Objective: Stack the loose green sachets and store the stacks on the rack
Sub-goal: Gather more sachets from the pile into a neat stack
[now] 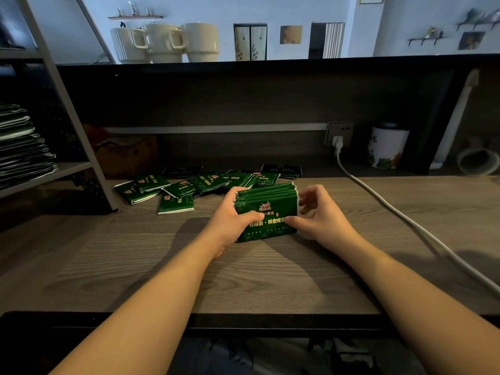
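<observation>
Sachet stack [266,212] between 2 curled hands

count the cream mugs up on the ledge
3, in a row on the dark ledge at upper left: a ribbed mug, a middle mug and a right mug, overlapping in view. None looks hidden.

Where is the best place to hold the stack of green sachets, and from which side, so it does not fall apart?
Probably at its two short ends, coming from left and right at once. The stack stands on edge on the desk, with its thin layers showing along the top, so pressing the ends keeps them together. The left hand and right hand already hold it this way.
</observation>
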Tool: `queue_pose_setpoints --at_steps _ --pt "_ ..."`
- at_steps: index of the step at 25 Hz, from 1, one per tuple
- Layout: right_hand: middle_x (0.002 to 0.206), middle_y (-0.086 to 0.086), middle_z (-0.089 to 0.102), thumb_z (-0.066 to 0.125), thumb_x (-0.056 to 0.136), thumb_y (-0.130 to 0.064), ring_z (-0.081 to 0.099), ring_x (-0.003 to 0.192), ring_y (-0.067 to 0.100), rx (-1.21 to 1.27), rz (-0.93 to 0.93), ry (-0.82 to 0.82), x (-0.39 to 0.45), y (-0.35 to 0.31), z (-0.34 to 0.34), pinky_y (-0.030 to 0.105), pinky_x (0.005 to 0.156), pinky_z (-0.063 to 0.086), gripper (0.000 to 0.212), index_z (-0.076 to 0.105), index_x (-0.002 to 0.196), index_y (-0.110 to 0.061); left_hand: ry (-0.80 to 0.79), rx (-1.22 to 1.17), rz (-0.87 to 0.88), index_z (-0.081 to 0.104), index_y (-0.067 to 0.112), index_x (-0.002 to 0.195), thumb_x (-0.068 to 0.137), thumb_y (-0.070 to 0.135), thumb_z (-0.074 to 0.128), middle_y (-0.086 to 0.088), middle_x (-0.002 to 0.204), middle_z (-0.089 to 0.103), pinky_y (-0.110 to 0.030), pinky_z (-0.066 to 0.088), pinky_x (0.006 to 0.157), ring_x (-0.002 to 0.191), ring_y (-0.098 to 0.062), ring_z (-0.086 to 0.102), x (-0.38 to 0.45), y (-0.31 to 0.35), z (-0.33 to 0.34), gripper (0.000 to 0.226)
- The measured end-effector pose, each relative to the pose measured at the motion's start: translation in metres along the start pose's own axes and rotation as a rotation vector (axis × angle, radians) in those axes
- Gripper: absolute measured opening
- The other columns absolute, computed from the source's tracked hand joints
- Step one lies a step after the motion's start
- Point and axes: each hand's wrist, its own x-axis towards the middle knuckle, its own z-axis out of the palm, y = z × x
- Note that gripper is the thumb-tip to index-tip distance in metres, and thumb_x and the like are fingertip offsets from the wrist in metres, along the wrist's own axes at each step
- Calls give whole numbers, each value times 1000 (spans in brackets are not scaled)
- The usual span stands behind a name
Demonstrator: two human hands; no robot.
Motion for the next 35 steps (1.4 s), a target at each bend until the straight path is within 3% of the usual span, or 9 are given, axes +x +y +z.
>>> queue_pose_setpoints --at_steps 2,9,12,15,19,22,25,31,35 --pt "116 -16 59 81 79 -16 59 105 -2 53 -3 -89 -2 -3 1 15 88 49 72 38 136 -24 -22 26 -4 55 27 120 83 0 72 -13 117 69 -50 55 95 102 -27 71 0 -1 -1 49" --pt "111 -11 63 69 85 -3 62 98 -3 195 41 -136 -6 -11 2 10 71 50 61 36 132 -24 -74 34 -71 35 20 129 69 18 52 -10 107 56 -53 43 104 110 -30 53 -1 3 6 63" --pt "107 -7 67 77 80 -7 67 97 6 212 72 -71 -5 -9 -1 15 73 54 57 47 126 -22 -90 78 -46 36 20 135 82 12 53 -7 112 58 -49 45 102 110 -24 54 -1 1 7 56" --pt "103 -1 75 79 78 -5 72 94 13 286 103 -97 -4 -8 -5 20 75 57 42 61 115 -16 -16 82 -15 45 18 138 68 21 61 -8 118 64 -49 47 103 114 -25 59 6 -5 4 72" --pt "103 -2 76 78 79 -7 72 95 11 311 125 -64 -3 -5 -7 29 84 56 37 64 111 -18 136 43 9 58 21 121 88 3 57 1 107 63 -30 50 89 99 -15 60 14 -7 4 38" --pt "101 -4 75 77 80 -8 71 93 9 329 160 60 0 -1 -10 26 80 55 34 64 109 -20 333 230 106 64 22 110 92 6 60 6 105 62 -17 46 74 99 -13 59 36 -4 -4 24" --pt "99 -5 74 77 79 -7 71 93 10 369 183 129 3 3 -13 29 81 56 35 63 108 -23 411 530 130 63 20 120 89 22 72 2 122 60 -24 43 88 114 -15 54 65 -2 -17 33" --pt "100 -5 75 77 80 -9 72 90 6 359 161 116 8 7 -12 22 74 57 37 63 111 -21 190 938 134 46 23 144 84 50 73 0 150 45 -38 33 112 140 -22 38 99 -4 -28 71" --pt "98 -7 74 77 82 -9 70 82 -2 370 160 124 11 7 -12 12 62 53 36 62 111 -22 159 1091 140 48 22 144 88 48 70 -2 149 48 -39 37 112 137 -23 43 110 -9 -29 66"
